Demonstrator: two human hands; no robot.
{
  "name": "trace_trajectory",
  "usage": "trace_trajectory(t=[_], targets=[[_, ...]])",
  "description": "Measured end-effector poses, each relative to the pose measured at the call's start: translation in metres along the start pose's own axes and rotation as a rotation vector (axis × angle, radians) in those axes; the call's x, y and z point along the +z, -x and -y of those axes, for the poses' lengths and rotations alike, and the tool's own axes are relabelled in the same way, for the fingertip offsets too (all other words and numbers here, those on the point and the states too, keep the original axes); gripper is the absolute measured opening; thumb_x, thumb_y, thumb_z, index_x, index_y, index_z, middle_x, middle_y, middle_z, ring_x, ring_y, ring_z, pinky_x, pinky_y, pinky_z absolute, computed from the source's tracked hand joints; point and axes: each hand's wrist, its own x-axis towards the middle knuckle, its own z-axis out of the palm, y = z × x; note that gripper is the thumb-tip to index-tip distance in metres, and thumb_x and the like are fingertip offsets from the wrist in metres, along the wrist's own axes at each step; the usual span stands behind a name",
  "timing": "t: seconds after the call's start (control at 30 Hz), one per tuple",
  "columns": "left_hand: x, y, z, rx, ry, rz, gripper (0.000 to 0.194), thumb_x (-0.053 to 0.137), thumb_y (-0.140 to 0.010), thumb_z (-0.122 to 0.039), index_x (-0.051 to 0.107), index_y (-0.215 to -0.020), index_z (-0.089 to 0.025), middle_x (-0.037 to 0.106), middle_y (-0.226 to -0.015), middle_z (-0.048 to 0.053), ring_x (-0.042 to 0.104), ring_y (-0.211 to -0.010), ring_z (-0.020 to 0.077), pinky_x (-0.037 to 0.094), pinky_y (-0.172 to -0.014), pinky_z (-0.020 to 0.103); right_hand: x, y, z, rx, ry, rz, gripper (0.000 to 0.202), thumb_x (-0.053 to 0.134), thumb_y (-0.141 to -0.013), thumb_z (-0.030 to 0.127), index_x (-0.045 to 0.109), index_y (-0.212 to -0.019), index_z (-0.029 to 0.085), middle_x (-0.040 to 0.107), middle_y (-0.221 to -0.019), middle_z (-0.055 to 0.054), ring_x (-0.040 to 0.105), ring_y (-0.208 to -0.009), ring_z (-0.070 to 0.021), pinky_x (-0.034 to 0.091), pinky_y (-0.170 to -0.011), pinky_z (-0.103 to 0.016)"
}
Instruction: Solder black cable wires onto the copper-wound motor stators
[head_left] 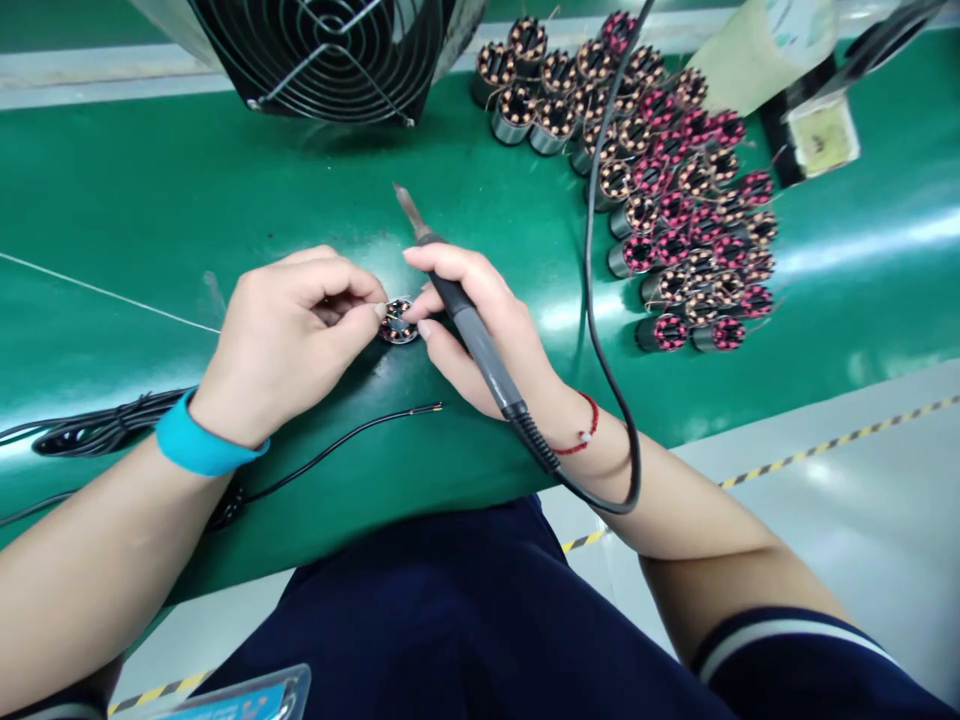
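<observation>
A small wound motor stator (398, 322) stands on the green mat between my two hands. My left hand (304, 325) pinches at its left rim with thumb and forefinger; whatever fine piece is between the fingertips is too small to make out. In my right hand (491, 325) rests a soldering iron (480, 345), its handle lying across the hand and its tip pointing up and away. The thumb and fingertips of that hand reach to the stator's right side. A thin solder wire (112, 292) runs from the left edge toward my left wrist.
Several more stators (675, 210) crowd the back right. A fan (330, 50) stands at the back. The iron's cord (592, 250) loops over my right forearm. Coiled black cable (112, 425) and a stripped cable end (427, 408) lie near the front. A sponge holder (821, 135) sits far right.
</observation>
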Motion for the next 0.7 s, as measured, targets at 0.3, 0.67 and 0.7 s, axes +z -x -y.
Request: trace_trajectory(t=[0.3,0.67,0.7], targets=[[0.004,-0.004,0.003,0.028,-0.008,0.021,0.014,0.059,-0.079,-0.012,0.07,-0.071,-0.017,0.06,-0.068,-0.001,0.051,-0.063,0.0084,0.037,-0.056,0.022,-0.018,-0.001,0.006,0.013,0.043,-0.132,0.027,0.051,-0.097,0.027,0.053,-0.123,0.03,0.061,-0.133,0.002,0.067,-0.106,-0.0152,0.056,-0.098,-0.033],[0.006,-0.005,0.01,0.025,0.017,-0.007,0.009,0.066,-0.078,-0.015,0.073,-0.074,-0.018,0.062,-0.07,-0.002,0.054,-0.064,0.0088,0.038,-0.056,0.022,-0.025,0.007,0.014,-0.032,0.131,-0.334,0.014,0.054,-0.094,0.035,0.062,-0.091,0.024,0.062,-0.078,0.005,0.067,-0.074,-0.0091,0.057,-0.065,-0.022],[0.006,-0.005,0.01,0.028,0.021,-0.014,0.009,0.066,-0.078,-0.016,0.073,-0.073,-0.018,0.061,-0.07,-0.002,0.054,-0.064,0.0087,0.038,-0.056,0.022,-0.025,0.008,0.014,-0.014,0.119,-0.322,0.017,0.053,-0.095,0.037,0.062,-0.091,0.024,0.062,-0.078,0.005,0.068,-0.075,-0.0091,0.058,-0.065,-0.021]])
